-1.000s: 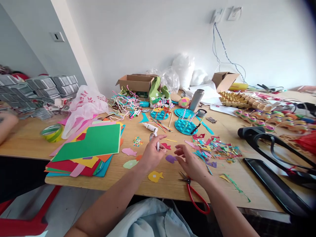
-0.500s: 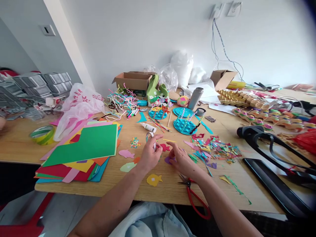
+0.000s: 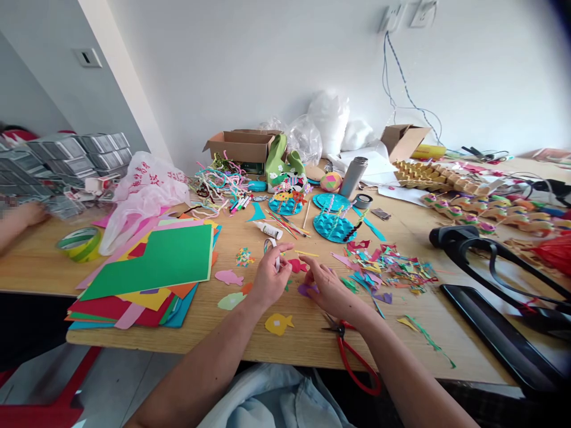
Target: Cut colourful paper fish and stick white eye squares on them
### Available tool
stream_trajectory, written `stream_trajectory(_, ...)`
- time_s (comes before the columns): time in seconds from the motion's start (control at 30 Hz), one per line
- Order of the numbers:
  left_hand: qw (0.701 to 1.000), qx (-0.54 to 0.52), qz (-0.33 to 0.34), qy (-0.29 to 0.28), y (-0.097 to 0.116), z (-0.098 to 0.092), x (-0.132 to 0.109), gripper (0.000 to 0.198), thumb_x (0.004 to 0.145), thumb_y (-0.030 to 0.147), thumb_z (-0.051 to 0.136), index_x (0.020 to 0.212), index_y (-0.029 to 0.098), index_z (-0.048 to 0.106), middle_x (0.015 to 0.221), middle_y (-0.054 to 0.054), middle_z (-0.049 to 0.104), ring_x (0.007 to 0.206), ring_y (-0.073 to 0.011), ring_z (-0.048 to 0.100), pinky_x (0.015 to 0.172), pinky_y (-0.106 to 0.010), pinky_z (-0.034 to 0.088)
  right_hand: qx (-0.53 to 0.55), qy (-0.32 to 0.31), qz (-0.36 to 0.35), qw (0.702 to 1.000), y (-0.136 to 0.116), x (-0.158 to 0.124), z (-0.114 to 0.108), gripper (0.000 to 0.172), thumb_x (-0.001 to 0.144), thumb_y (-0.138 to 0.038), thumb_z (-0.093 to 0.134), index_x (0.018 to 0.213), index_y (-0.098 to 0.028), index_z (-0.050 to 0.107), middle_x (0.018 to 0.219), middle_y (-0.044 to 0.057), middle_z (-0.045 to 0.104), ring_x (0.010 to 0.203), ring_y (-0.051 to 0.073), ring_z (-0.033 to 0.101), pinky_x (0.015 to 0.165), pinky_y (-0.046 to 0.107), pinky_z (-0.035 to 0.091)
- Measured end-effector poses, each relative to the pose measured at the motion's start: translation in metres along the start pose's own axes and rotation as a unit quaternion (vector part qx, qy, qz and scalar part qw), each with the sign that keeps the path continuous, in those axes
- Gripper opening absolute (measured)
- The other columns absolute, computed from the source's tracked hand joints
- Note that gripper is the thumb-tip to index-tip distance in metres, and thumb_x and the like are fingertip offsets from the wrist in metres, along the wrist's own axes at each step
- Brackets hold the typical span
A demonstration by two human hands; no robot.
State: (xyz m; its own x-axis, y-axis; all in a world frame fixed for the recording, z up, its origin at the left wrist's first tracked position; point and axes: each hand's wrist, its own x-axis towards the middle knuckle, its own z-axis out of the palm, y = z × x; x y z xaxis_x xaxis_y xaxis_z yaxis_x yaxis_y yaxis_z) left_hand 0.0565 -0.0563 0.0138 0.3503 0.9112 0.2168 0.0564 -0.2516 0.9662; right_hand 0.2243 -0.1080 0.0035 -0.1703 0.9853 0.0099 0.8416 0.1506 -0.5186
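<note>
My left hand (image 3: 270,278) is closed around a narrow white roll of tape (image 3: 277,262), near the middle of the table. Just right of it, my right hand (image 3: 328,285) has its index finger stretched out and apart from the thumb, and I see nothing held in it. A red paper fish (image 3: 296,266) lies between the hands. Partly covered by my right fingers is a purple paper piece (image 3: 307,290). Nearer to me lies a yellow paper fish (image 3: 277,324) with a white square on it. A pink fish (image 3: 229,277) and pale green fish (image 3: 231,301) lie to the left.
Red-handled scissors (image 3: 342,333) jut over the front edge by my right forearm. Colored paper sheets (image 3: 156,261) are stacked left; paper scraps (image 3: 392,267) spread right. A glue bottle (image 3: 270,230) lies ahead. Another person's hand (image 3: 29,215) rests at far left.
The other person's hand has come further into view at the far left. My hands stay nearly in place, the left still around the tape; the view has shifted slightly.
</note>
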Motion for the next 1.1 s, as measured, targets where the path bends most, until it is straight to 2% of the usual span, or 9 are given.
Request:
stream_trajectory(0.17, 1.0, 0.006, 0.001, -0.002, -0.001, 0.001, 0.0, 0.039, 0.079, 0.015, 0.055, 0.117, 0.017, 0.06, 0.085, -0.001, 0.06, 0.064, -0.0093, 0.05, 0.063, -0.022, 0.043, 0.006, 0.017, -0.006, 1.0, 0.004, -0.005, 0.0, 0.064, 0.079, -0.006, 0.053, 0.138, -0.016, 0.032, 0.1, 0.007, 0.065, 0.1, 0.024, 0.054, 0.091, 0.041, 0.037)
stream_trajectory(0.3, 1.0, 0.008, 0.006, 0.007, -0.003, 0.0, -0.001, 0.038, 0.078, 0.015, 0.055, 0.116, 0.017, 0.06, 0.085, -0.001, 0.06, 0.063, -0.0091, 0.049, 0.064, -0.022, 0.043, 0.019, 0.031, -0.037, 0.999, 0.009, -0.013, 0.0, 0.073, 0.079, -0.009, 0.054, 0.144, -0.022, 0.023, 0.11, 0.008, 0.063, 0.105, 0.023, 0.054, 0.092, 0.04, 0.04)
stream_trajectory(0.4, 1.0, 0.005, 0.003, 0.011, -0.003, -0.001, 0.0, 0.039, 0.078, 0.015, 0.055, 0.116, 0.016, 0.06, 0.083, -0.002, 0.061, 0.062, -0.0092, 0.049, 0.064, -0.022, 0.043, -0.005, 0.04, -0.046, 0.998, 0.011, -0.019, 0.004, 0.079, 0.078, -0.006, 0.053, 0.147, -0.023, 0.018, 0.109, 0.007, 0.065, 0.106, 0.024, 0.055, 0.091, 0.041, 0.042)
stream_trajectory(0.53, 1.0, -0.001, 0.002, 0.018, -0.002, -0.001, 0.001, 0.038, 0.077, 0.015, 0.055, 0.115, 0.016, 0.061, 0.081, -0.001, 0.061, 0.061, -0.0091, 0.049, 0.062, -0.022, 0.042, -0.061, 0.066, -0.057, 0.994, 0.008, -0.027, 0.013, 0.077, 0.08, -0.004, 0.049, 0.148, -0.021, 0.019, 0.104, 0.007, 0.069, 0.1, 0.026, 0.058, 0.086, 0.041, 0.045)
stream_trajectory(0.7, 1.0, 0.007, 0.009, 0.021, -0.004, -0.001, 0.003, 0.04, 0.077, 0.014, 0.055, 0.116, 0.017, 0.061, 0.079, -0.001, 0.06, 0.06, -0.0088, 0.048, 0.061, -0.021, 0.042, -0.12, 0.102, -0.127, 0.979, -0.002, -0.036, 0.025, 0.074, 0.084, -0.002, 0.043, 0.151, -0.021, 0.016, 0.1, 0.006, 0.071, 0.091, 0.023, 0.062, 0.082, 0.038, 0.049)
stream_trajectory(0.87, 0.999, -0.011, 0.006, 0.032, -0.006, -0.002, 0.003, 0.04, 0.076, 0.015, 0.057, 0.116, 0.018, 0.061, 0.079, 0.0, 0.06, 0.059, -0.0085, 0.047, 0.059, -0.021, 0.042, -0.17, 0.13, -0.18, 0.96, -0.01, -0.048, 0.033, 0.067, 0.088, -0.004, 0.039, 0.151, -0.017, 0.021, 0.097, 0.008, 0.072, 0.088, 0.022, 0.065, 0.087, 0.04, 0.05)
stream_trajectory(0.93, 0.999, -0.019, 0.002, 0.032, -0.007, -0.002, 0.003, 0.041, 0.075, 0.016, 0.058, 0.116, 0.018, 0.061, 0.077, 0.001, 0.059, 0.059, -0.0083, 0.047, 0.059, -0.021, 0.041, -0.154, 0.143, -0.176, 0.962, -0.01, -0.05, 0.032, 0.063, 0.089, -0.006, 0.039, 0.149, -0.018, 0.025, 0.096, 0.008, 0.072, 0.09, 0.022, 0.065, 0.085, 0.039, 0.05)
stream_trajectory(1.0, 0.999, -0.029, -0.006, 0.027, -0.007, -0.002, 0.003, 0.041, 0.075, 0.017, 0.058, 0.116, 0.018, 0.06, 0.075, 0.001, 0.058, 0.058, -0.0078, 0.047, 0.058, -0.02, 0.041, -0.114, 0.171, -0.14, 0.969, -0.011, -0.05, 0.028, 0.057, 0.092, -0.009, 0.039, 0.147, -0.02, 0.029, 0.093, 0.006, 0.072, 0.09, 0.022, 0.065, 0.082, 0.038, 0.051)
stream_trajectory(1.1, 0.998, -0.059, -0.019, 0.015, -0.007, -0.001, 0.004, 0.039, 0.074, 0.019, 0.06, 0.113, 0.017, 0.061, 0.084, 0.0, 0.061, 0.06, -0.0073, 0.05, 0.057, -0.019, 0.043, -0.046, 0.258, -0.068, 0.963, -0.013, -0.043, 0.016, 0.052, 0.093, -0.017, 0.044, 0.143, -0.022, 0.032, 0.089, 0.003, 0.073, 0.086, 0.021, 0.067, 0.08, 0.037, 0.051)
